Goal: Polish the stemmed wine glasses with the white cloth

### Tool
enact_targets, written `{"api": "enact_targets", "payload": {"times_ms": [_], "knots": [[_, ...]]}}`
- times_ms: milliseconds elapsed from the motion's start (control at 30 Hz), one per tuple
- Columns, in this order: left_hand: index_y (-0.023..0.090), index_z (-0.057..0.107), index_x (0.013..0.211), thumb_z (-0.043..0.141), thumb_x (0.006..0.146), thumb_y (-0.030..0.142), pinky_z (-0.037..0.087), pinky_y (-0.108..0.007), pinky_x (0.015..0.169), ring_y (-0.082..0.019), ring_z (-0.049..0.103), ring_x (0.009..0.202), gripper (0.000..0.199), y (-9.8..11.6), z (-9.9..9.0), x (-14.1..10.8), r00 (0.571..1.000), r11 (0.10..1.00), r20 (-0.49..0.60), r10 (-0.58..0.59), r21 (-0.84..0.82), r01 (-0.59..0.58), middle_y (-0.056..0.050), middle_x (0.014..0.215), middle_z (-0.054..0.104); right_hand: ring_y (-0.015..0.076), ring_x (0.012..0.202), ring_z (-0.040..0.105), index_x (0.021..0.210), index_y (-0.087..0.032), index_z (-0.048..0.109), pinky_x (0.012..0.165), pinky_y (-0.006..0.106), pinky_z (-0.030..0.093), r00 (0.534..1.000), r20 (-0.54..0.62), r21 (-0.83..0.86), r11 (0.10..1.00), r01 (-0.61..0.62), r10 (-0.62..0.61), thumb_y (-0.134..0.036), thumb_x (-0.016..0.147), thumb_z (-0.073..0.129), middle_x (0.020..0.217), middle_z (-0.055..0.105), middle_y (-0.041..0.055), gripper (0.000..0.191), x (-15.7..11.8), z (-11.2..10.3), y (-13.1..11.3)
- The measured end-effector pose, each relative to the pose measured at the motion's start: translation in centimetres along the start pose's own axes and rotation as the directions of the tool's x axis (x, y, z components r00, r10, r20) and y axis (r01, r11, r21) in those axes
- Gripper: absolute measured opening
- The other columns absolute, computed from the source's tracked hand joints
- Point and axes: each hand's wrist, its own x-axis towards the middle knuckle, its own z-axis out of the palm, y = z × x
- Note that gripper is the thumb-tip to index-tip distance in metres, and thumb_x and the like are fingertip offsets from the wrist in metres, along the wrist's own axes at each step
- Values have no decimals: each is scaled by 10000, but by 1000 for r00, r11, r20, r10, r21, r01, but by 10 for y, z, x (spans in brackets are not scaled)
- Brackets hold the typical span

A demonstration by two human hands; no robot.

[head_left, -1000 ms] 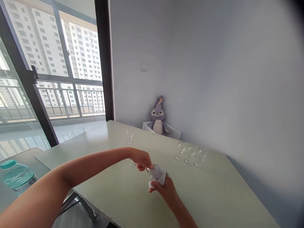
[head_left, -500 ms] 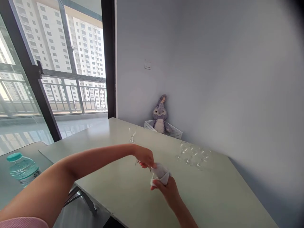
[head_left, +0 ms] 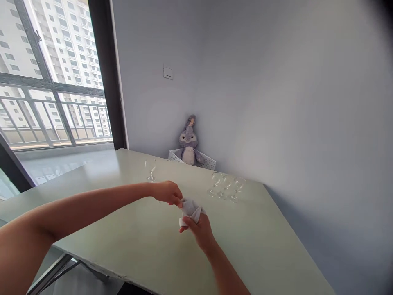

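Above the middle of the table, my left hand (head_left: 170,193) is closed around what appears to be the stem of a wine glass (head_left: 188,207), mostly hidden by fingers and cloth. A white cloth (head_left: 196,215) wraps the bowl, and my right hand (head_left: 201,231) grips it from the near right side, thumb pressed on top. Beyond my left forearm a clear stemmed glass (head_left: 150,170) stands upright. Three more stemmed glasses (head_left: 225,184) stand close together, upright, past my right hand.
The pale table (head_left: 141,241) runs back to the grey wall (head_left: 245,102). Behind its far edge a purple plush toy (head_left: 188,147) sits in a white perforated basket (head_left: 208,163). A window with a dark frame (head_left: 106,73) is on the left.
My view has turned to the right, so the bottle at the left is out of sight. Both hands keep hold of the cloth-wrapped glass, with the left hand's grip slightly shifted.
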Motion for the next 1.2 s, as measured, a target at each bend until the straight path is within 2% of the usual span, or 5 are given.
{"api": "enact_targets", "payload": {"times_ms": [167, 433, 767, 967, 1200], "knots": [[164, 642, 698, 473, 779, 534, 283, -236, 452, -100, 376, 444, 415, -20, 1, -13, 937, 843, 348, -22, -497, 204, 7, 476, 469, 197, 780, 600, 890, -216, 648, 743, 322, 424, 858, 297, -658, 562, 501, -418, -200, 813, 498, 783, 675, 37, 169, 8, -14, -2], [133, 638, 775, 503, 757, 519, 318, -229, 509, -108, 417, 516, 409, -56, 27, -1, 972, 767, -3, -236, -615, 184, 17, 491, 446, 235, 1034, 528, 1185, -256, 521, 881, 386, 361, 790, -64, -873, 418, 251, -609, -162, 849, 391, 1119, 612, 59, 372, 16, -52, -2], [154, 513, 496, 520, 679, 103, 345, -285, 542, -159, 506, 537, 190, -10, 55, 8, 903, 895, -428, 34, 415, 164, -46, 526, 531, 261, 1164, 434, 1261, -241, 461, 935, 424, 324, 890, 122, -847, 422, 324, -439, -253, 873, 395, 1288, 485, 84, 395, 10, -12, -4], [172, 604, 860, 460, 835, 239, 382, -303, 613, -183, 558, 652, 161, 4, 74, 15, 868, 741, -394, 302, 669, 46, -57, 676, 601, 223, 816, 595, 868, -189, 678, 712, 342, 475, 969, -246, -77, 995, -58, 38, -390, 766, 545, 859, 663, 57, 262, 20, -43, 1], [184, 440, 1214, 374, 884, 300, 427, -300, 651, -178, 572, 694, 356, 7, 90, 51, 738, 895, -672, 61, 365, 258, -41, 765, 604, 240, 921, 602, 1005, -210, 606, 728, 399, 496, 930, -285, 698, 715, 37, 230, -589, 767, 467, 1017, 649, 69, 468, 26, -38, 4]]}}
